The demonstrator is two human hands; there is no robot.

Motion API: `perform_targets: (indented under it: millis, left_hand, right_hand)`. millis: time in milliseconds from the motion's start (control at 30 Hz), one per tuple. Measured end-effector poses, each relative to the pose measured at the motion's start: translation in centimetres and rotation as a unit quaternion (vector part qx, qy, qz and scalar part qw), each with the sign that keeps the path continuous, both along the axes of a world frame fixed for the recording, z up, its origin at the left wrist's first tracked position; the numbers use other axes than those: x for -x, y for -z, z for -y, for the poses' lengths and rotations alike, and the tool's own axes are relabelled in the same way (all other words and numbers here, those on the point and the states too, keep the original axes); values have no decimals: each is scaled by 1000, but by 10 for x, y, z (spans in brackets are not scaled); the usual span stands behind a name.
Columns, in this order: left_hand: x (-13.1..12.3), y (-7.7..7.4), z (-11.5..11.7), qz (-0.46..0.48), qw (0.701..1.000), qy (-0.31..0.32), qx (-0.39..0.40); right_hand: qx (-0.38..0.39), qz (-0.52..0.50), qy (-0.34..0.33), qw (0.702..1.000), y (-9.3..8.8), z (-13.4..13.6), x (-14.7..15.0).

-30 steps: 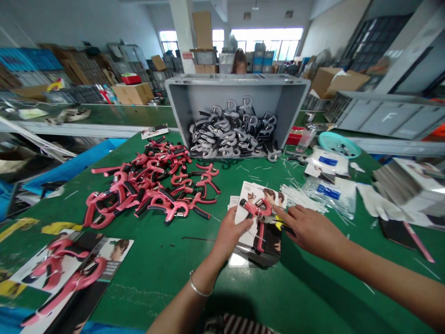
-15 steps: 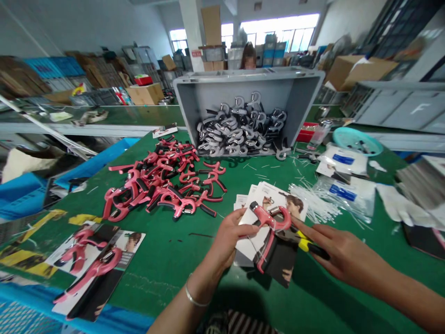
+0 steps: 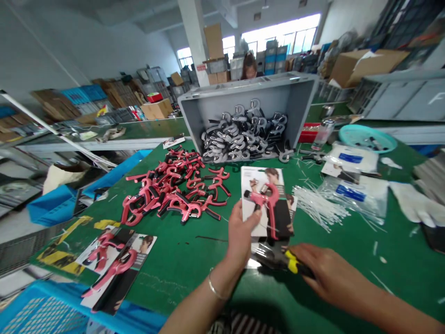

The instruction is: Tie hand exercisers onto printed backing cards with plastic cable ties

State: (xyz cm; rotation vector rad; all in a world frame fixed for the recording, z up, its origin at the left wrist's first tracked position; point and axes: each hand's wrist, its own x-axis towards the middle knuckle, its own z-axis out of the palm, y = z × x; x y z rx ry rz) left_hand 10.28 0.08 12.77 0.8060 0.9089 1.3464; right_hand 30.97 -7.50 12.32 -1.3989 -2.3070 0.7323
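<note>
My left hand (image 3: 242, 234) grips the left edge of a printed backing card (image 3: 264, 204) and holds it up off the green table (image 3: 181, 260). A pink hand gripper (image 3: 264, 200) is fastened to the card's front. My right hand (image 3: 325, 274) is lower right, closed on a tool with a yellow and black handle (image 3: 295, 265), near the card's bottom edge. Under the card lies a stack of more cards (image 3: 259, 253).
A heap of pink hand grippers (image 3: 174, 190) lies to the left. A grey crate (image 3: 243, 99) tipped on its side holds grey grippers (image 3: 243, 137). White ties (image 3: 318, 204) and bags (image 3: 351, 190) lie right. Finished carded grippers (image 3: 114, 262) lie at lower left beside a blue bin (image 3: 41, 315). Another person sits behind the crate.
My left hand has raised the card with the pink gripper upright off the stack. My right hand with the tool has dropped from the gripper to below the card.
</note>
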Motion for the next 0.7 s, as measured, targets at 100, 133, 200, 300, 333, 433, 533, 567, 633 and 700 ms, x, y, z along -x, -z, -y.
perform_targets:
  millis: [100, 133, 200, 300, 333, 433, 533, 567, 633, 700]
  left_hand:
    - [4, 15, -25, 59, 993, -97, 29]
    - [5, 19, -29, 63, 991, -112, 29]
    - [5, 22, -29, 51, 992, -112, 24]
    - [2, 19, -11, -19, 993, -113, 1]
    - [1, 16, -5, -50, 991, -123, -12]
    - [-2, 6, 9, -125, 980, -150, -47]
    - [-2, 2, 12, -152, 973, -166, -57]
    - [-2, 2, 12, -150, 973, -165, -61]
    - [-1, 3, 13, -139, 975, -158, -74]
    - [-1, 5, 15, -128, 976, -152, -87]
  right_hand:
    - [18, -46, 10, 999, 5, 7, 8]
    - [37, -83, 44, 995, 5, 7, 12]
    - [98, -165, 108, 975, 3, 4, 21]
    - [220, -281, 108, 928, 4, -2, 34]
    - [251, -311, 99, 911, 5, -4, 37]
    - [290, -337, 75, 893, 4, -7, 44]
    - [313, -315, 50, 895, -1, -10, 47]
    - [322, -315, 47, 892, -3, -12, 48]
    - [334, -322, 48, 885, -7, -14, 52]
    - [330, -331, 51, 883, -9, -16, 57]
